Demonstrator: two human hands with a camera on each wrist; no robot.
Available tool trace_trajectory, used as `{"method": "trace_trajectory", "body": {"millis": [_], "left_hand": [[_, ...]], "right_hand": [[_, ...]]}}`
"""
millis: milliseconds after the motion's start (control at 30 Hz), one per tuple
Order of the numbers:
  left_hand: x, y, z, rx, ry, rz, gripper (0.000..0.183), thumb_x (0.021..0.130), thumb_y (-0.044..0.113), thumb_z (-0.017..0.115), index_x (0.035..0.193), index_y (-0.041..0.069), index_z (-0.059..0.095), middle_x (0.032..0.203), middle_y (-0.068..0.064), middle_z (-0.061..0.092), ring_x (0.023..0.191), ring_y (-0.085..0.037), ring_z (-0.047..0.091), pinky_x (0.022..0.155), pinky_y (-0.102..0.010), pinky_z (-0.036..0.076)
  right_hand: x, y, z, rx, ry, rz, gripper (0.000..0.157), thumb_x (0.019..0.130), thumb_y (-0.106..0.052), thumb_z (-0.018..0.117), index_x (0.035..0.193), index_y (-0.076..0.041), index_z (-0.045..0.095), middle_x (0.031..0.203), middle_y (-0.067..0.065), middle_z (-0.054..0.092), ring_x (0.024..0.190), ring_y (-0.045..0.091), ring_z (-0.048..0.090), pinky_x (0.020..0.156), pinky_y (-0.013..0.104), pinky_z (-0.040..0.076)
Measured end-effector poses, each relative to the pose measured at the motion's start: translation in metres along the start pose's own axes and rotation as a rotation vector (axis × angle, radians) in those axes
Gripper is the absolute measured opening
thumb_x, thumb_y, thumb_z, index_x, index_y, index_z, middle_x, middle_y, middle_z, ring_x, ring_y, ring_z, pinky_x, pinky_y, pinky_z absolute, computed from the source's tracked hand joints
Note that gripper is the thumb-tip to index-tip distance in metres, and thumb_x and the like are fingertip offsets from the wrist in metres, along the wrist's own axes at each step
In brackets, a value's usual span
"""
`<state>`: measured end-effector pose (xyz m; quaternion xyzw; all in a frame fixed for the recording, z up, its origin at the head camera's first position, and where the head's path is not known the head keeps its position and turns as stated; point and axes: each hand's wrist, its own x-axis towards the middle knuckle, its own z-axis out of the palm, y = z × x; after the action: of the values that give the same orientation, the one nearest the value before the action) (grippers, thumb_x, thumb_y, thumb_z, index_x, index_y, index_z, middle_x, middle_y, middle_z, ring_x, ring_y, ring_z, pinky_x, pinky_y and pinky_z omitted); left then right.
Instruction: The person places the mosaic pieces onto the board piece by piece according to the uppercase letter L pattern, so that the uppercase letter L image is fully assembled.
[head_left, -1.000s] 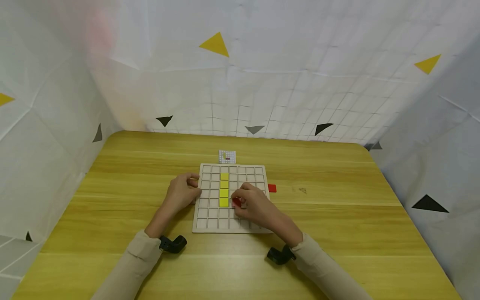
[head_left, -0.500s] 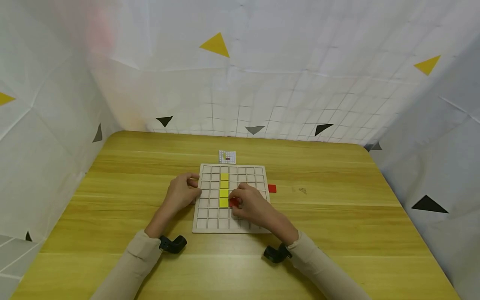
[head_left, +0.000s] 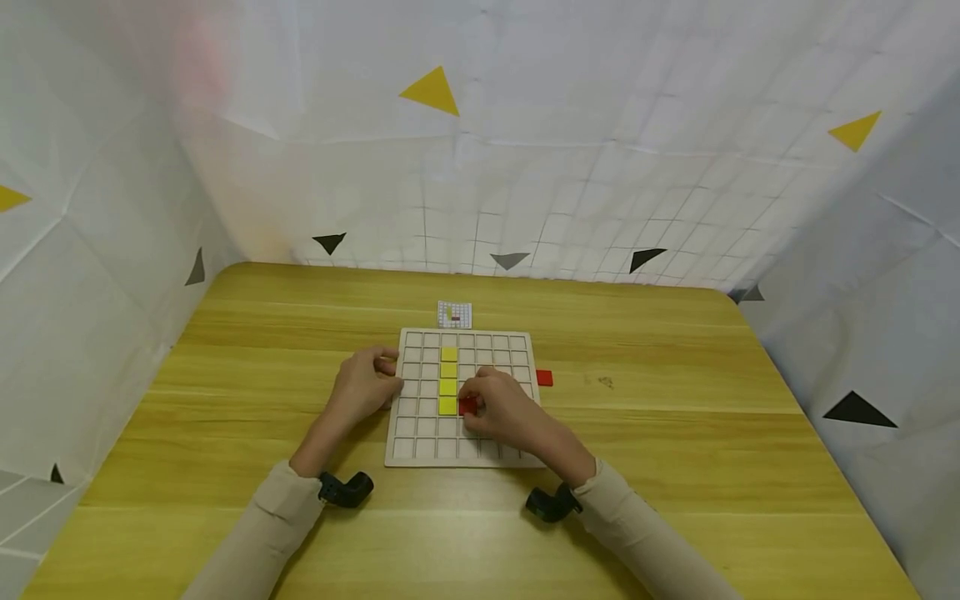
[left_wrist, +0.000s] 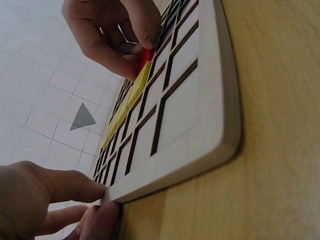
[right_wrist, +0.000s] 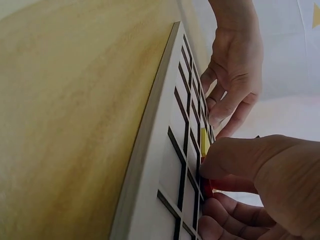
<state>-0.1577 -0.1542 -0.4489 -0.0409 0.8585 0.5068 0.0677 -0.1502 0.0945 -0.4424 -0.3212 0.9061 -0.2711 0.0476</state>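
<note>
A pale wooden grid board [head_left: 427, 447] lies on the table, with a column of several yellow tiles [head_left: 447, 387] set in its cells. My right hand [head_left: 510, 410] reaches over the board and pinches a red tile [head_left: 467, 406] between thumb and fingers. That tile sits at the cell just right of the lowest yellow tile, partly hidden by the fingers. My left hand [head_left: 362, 387] rests at the board's left edge; in the left wrist view its fingertips [left_wrist: 100, 192] touch the rim.
Another red tile [head_left: 544, 377] lies on the table against the board's right edge. Behind the board is a small printed card [head_left: 454, 314] showing a grid with coloured squares. White sheets [head_left: 570, 167] with triangles enclose the table's back and sides.
My right hand has shifted slightly left with the red tile, which now lies beside the lowest yellow tile. During the last half second it stays nearly still. The left hand has not moved.
</note>
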Motion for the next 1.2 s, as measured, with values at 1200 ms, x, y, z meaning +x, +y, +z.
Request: {"method": "trace_trajectory", "body": {"millis": [1200], "left_hand": [[0.005, -0.007, 0.003, -0.002, 0.002, -0.009, 0.050, 0.082, 0.003, 0.071, 0.131, 0.004, 0.061, 0.106, -0.016, 0.063, 0.070, -0.021, 0.064, 0.055, -0.031, 0.057]], "right_hand": [[-0.016, 0.002, -0.006, 0.013, 0.044, 0.031, 0.014, 0.084, -0.013, 0.077, 0.098, -0.008, 0.074, 0.090, 0.000, 0.059, 0.080, 0.016, 0.055, 0.068, 0.025, 0.050]]}}
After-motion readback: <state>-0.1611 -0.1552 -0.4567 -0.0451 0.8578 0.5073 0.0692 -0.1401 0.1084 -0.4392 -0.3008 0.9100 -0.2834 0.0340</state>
